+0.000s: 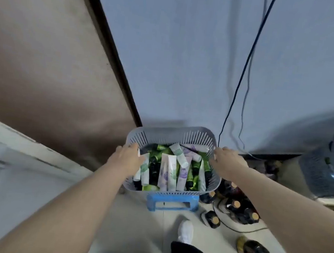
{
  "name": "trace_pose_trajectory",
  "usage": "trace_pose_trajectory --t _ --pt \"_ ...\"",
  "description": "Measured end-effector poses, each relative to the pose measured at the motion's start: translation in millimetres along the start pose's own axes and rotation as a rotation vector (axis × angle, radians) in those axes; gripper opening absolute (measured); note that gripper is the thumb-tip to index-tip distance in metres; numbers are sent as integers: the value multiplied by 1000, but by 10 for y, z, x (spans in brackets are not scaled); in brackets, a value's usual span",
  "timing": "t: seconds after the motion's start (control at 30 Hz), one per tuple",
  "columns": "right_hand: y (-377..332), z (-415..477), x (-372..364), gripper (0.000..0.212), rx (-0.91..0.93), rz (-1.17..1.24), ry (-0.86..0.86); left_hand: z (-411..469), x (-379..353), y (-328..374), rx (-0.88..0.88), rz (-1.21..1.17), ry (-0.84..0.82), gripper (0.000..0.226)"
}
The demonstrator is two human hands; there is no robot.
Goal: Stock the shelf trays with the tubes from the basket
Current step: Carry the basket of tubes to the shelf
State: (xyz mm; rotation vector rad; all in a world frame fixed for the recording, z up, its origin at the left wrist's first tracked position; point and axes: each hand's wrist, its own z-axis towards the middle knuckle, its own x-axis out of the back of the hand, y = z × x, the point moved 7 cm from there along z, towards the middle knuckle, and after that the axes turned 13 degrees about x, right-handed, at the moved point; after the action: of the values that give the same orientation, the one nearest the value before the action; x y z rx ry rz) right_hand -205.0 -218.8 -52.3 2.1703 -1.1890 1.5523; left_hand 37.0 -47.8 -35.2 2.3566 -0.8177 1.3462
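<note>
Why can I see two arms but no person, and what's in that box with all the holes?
The camera sits on the person's head and looks down, so you see only their arms. The left hand and the right hand each take a grip on a side of a grey basket. It is full of tubes, white, green and dark ones. The basket sits over a blue stool. Dark bottles stand and lie on the floor to the right. Below you see a white shoe.

Both bare arms reach forward, left hand (127,156) and right hand (227,160) curled closed, palms down
</note>
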Motion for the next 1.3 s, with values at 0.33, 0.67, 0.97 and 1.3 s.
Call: trace_pose_trajectory --t 0.33,0.67,0.97,1.3 --pt "238 334 -437 55 -69 24 -54 498 -380 -213 174 -75 -65 54" --pt "370 653 -834 79 -165 254 61 1043 -942 -369 367 -416 -80 69" --pt "544 800 -964 93 -274 463 155 1227 -1127 -526 425 -836 -140 66" --pt "509 592 -1061 95 -251 569 122 998 -997 -511 406 -991 -111 60"
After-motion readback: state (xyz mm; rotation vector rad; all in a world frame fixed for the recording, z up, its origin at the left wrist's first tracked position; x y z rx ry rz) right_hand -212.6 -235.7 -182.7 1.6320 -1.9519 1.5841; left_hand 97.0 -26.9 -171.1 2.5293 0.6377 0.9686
